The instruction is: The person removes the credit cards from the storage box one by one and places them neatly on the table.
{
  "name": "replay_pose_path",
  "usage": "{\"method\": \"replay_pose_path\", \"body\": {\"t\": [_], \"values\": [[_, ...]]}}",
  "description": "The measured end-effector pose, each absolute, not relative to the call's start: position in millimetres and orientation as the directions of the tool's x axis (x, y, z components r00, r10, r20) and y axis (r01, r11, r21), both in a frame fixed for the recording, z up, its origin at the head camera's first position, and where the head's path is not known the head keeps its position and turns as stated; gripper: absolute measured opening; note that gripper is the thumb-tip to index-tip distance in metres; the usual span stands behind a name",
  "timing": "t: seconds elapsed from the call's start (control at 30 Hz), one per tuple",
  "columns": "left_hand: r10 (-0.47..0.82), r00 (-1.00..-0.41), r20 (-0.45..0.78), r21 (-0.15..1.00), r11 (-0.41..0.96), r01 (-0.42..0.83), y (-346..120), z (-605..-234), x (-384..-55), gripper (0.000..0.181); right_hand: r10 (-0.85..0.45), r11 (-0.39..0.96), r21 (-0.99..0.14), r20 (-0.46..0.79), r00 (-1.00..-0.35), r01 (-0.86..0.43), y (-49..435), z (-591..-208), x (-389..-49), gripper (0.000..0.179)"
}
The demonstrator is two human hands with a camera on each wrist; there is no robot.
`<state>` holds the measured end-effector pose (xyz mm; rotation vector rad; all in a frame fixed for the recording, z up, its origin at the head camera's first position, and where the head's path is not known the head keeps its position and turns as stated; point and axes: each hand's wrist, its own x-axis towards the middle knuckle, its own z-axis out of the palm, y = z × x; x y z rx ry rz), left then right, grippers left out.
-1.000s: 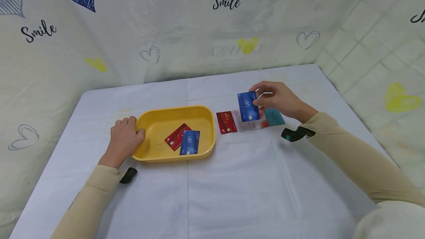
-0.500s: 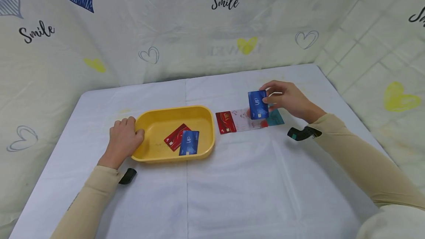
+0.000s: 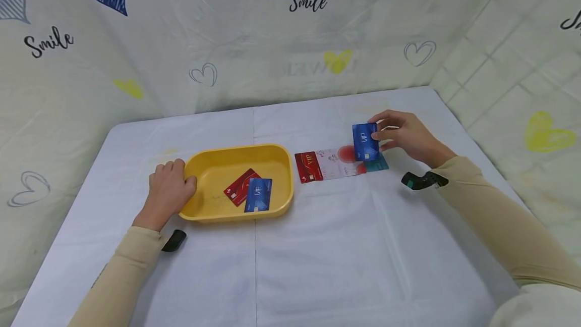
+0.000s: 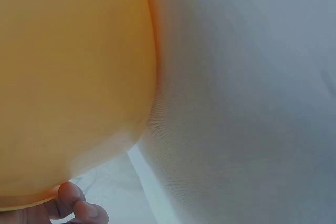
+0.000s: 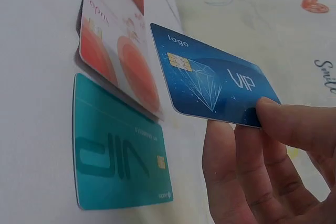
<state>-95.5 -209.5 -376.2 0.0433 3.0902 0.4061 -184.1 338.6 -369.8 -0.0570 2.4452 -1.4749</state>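
My right hand (image 3: 406, 135) pinches a blue VIP card (image 3: 365, 142) between thumb and fingers, held up over the table; in the right wrist view its chip and diamond print face the camera. Beneath it lie a teal card (image 5: 123, 150), a white card with red circles (image 3: 338, 162) and a red VIP card (image 3: 308, 167) in a row. At the left, my left hand (image 3: 170, 191) grips the end rim of a yellow tray (image 3: 204, 160). Inside the tray a second blue card (image 3: 258, 196) overlaps another red card (image 3: 240, 185).
A white cloth (image 3: 317, 266) covers the table. Behind it and along the right hangs a pale curtain (image 3: 254, 39) printed with hearts and "Smile". Black straps sit at both wrists.
The right hand has moved to the right with the blue card, from over the white card to over the teal one. The left hand and the tray stay put.
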Motion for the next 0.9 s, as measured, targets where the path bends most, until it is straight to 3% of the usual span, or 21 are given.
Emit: {"method": "replay_pose_path", "body": {"t": [0.9], "values": [[0.02, -0.999, -0.04, 0.258, 0.966, 0.009, -207.8, -375.2, -95.8, 0.035, -0.111, 0.575, -0.802, -0.271, -0.956, 0.16, 391.0, -392.1, -183.0, 0.051]]}}
